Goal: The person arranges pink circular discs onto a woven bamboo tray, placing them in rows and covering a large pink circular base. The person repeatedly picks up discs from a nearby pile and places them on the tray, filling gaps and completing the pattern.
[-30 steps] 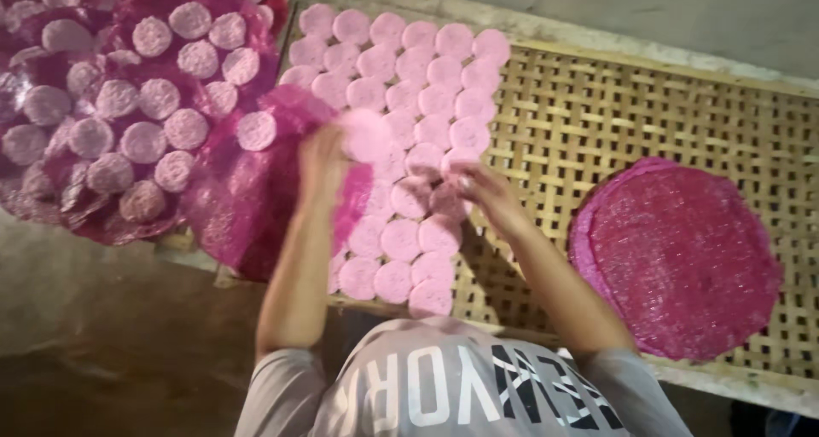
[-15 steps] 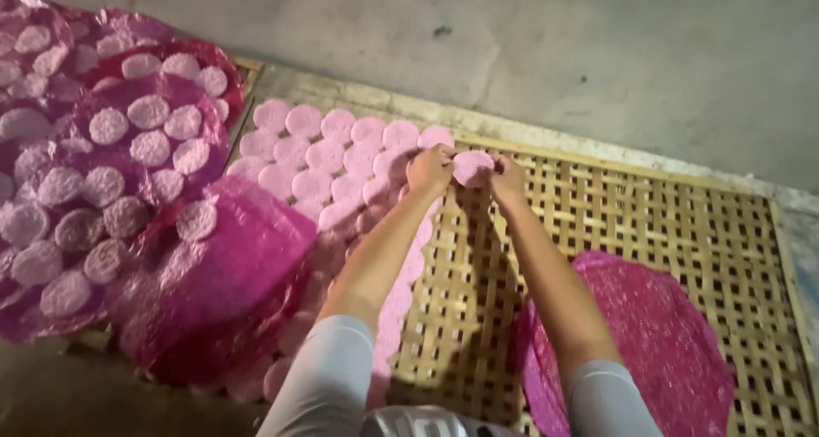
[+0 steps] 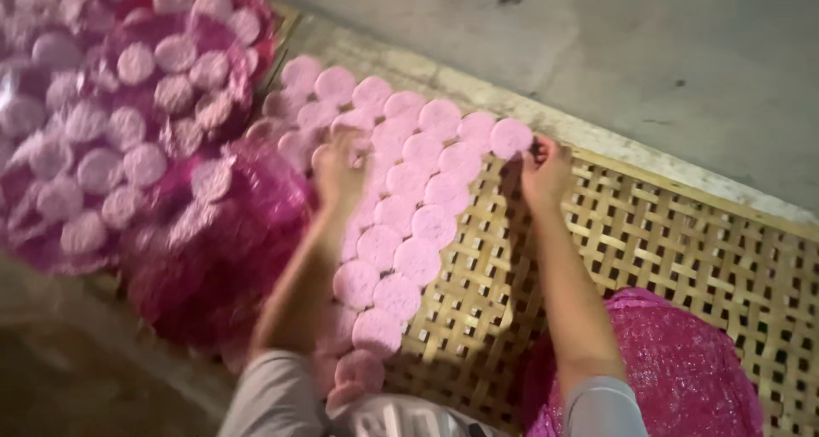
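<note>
From the head camera, the right hand (image 3: 546, 168) pinches the edge of a pale pink disc (image 3: 510, 137) at the far right end of the overlapping disc rows (image 3: 401, 224) on the woven bamboo tray (image 3: 682, 249). The left hand (image 3: 339, 166) rests on the rows, blurred; its grip cannot be told. Pink mesh stacks (image 3: 682, 369) lie near right.
</note>
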